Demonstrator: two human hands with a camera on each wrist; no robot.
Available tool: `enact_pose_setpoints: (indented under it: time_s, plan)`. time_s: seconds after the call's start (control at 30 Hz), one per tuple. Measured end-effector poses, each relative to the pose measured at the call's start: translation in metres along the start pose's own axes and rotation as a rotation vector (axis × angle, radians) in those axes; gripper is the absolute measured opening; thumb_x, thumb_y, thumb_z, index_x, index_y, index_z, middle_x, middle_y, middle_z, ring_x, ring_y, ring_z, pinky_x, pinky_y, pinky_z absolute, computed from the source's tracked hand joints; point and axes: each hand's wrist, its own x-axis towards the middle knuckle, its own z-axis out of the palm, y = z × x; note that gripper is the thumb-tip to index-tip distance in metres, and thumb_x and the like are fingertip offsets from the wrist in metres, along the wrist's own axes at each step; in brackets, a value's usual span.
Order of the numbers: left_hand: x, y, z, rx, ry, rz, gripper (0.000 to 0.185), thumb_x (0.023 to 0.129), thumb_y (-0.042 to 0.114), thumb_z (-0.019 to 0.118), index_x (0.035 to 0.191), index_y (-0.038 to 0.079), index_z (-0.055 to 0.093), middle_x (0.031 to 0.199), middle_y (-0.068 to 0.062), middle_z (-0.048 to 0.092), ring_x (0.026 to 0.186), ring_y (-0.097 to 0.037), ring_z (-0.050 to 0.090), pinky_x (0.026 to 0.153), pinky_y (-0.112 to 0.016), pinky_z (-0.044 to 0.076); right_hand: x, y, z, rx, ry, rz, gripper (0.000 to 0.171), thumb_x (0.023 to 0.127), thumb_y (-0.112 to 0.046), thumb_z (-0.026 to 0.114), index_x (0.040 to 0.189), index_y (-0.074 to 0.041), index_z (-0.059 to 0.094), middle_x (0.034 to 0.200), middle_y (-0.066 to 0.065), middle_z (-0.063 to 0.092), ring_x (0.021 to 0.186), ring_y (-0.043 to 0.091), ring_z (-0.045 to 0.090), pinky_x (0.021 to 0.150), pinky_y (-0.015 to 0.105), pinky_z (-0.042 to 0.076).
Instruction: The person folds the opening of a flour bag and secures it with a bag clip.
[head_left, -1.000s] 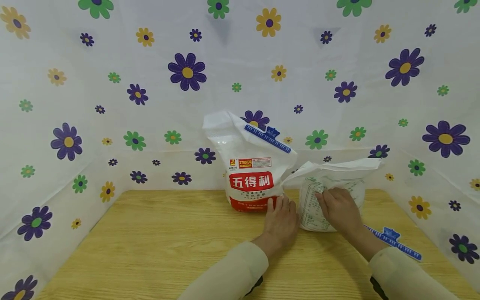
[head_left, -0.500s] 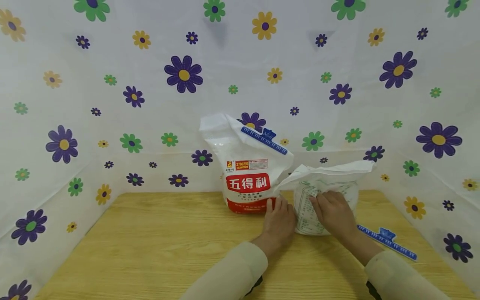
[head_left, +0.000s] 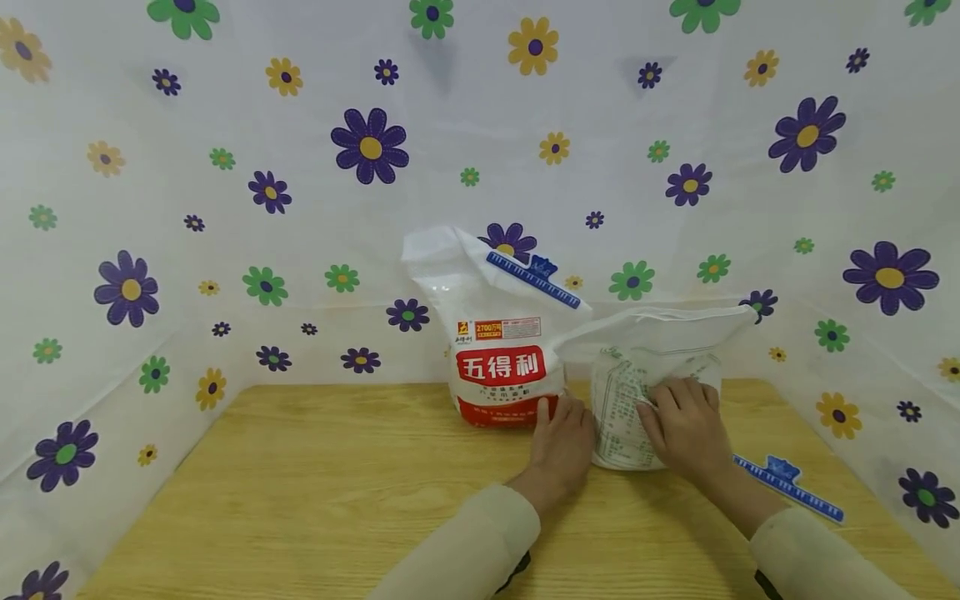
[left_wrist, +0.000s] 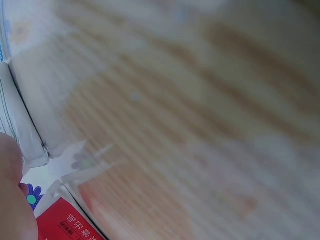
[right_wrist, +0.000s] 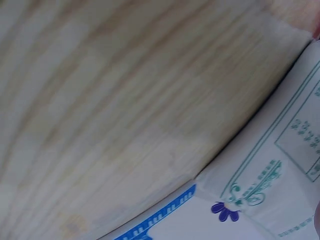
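A white flour bag (head_left: pixel 622 408) with green print stands on the table, its long flat top spread sideways. My right hand (head_left: pixel 693 429) is at its front, curled fingers and thumb pinching the bag's face. My left hand (head_left: pixel 562 442) rests at its left side, fingers pointing away and lightly bent, with its fingertips by the red-printed flour bag (head_left: pixel 498 362). That second bag stands behind on the left, its folded top held by a blue clip (head_left: pixel 532 279). The left wrist view shows only part of my left hand (left_wrist: pixel 12 195); in the right wrist view the green-printed bag (right_wrist: pixel 280 165) fills the right side.
Another blue clip (head_left: pixel 789 487) lies on the wooden table (head_left: pixel 337 483), to the right of my right forearm. A white cloth with flowers (head_left: pixel 480 108) hangs behind and along both sides of the table.
My right hand has shifted slightly right and down on the bag, its fingers less tightly bunched. The green-printed bag's top has straightened and flattened. My left hand stays nearly in place.
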Motion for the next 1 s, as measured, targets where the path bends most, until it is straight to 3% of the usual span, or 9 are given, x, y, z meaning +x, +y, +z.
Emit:
enact_pose_setpoints:
  time_s: [0.2, 0.4, 0.53, 0.7, 1.0]
  plan:
    - [0.000, -0.002, -0.002, -0.001, -0.004, 0.032, 0.058, 0.092, 0.033, 0.068, 0.143, 0.017, 0.047, 0.145, -0.002, 0.047, 0.144, -0.024, 0.034, 0.117, -0.051, 0.027, -0.011, 0.010, -0.005, 0.007, -0.013, 0.121, 0.058, 0.106, -0.050, 0.028, 0.099, 0.003, 0.050, 0.105, 0.025, 0.048, 0.096, 0.044, 0.037, 0.073, 0.052, 0.020]
    - [-0.002, -0.001, -0.002, 0.007, -0.002, 0.027, 0.050, 0.096, 0.032, 0.062, 0.142, 0.018, 0.048, 0.141, 0.000, 0.049, 0.144, -0.024, 0.033, 0.115, -0.050, 0.027, -0.015, 0.013, -0.005, 0.019, -0.056, 0.202, 0.063, 0.104, -0.054, 0.027, 0.112, 0.006, 0.044, 0.118, 0.030, 0.037, 0.102, 0.048, 0.032, 0.075, 0.056, 0.020]
    - [-0.004, -0.001, -0.002, 0.019, 0.000, 0.026, 0.048, 0.097, 0.032, 0.059, 0.142, 0.019, 0.048, 0.140, 0.001, 0.049, 0.145, -0.024, 0.033, 0.115, -0.050, 0.026, -0.015, 0.015, -0.007, 0.032, -0.101, 0.353, 0.061, 0.099, -0.050, 0.035, 0.119, 0.008, 0.042, 0.124, 0.033, 0.033, 0.101, 0.049, 0.031, 0.075, 0.056, 0.019]
    - [-0.004, 0.000, -0.004, 0.034, -0.009, 0.031, 0.049, 0.097, 0.033, 0.059, 0.143, 0.019, 0.047, 0.142, 0.001, 0.048, 0.145, -0.024, 0.033, 0.116, -0.050, 0.026, -0.015, 0.022, -0.012, 0.013, -0.141, 0.544, 0.058, 0.090, -0.036, 0.046, 0.127, 0.008, 0.038, 0.125, 0.032, 0.032, 0.104, 0.047, 0.031, 0.079, 0.055, 0.017]
    - [-0.006, -0.001, -0.004, 0.032, -0.010, 0.038, 0.053, 0.096, 0.033, 0.061, 0.145, 0.019, 0.046, 0.146, 0.000, 0.046, 0.146, -0.025, 0.032, 0.116, -0.049, 0.027, -0.010, 0.037, -0.019, -0.016, -0.169, 0.663, 0.057, 0.097, -0.033, 0.043, 0.131, 0.013, 0.042, 0.111, 0.030, 0.049, 0.099, 0.046, 0.040, 0.080, 0.060, 0.019]
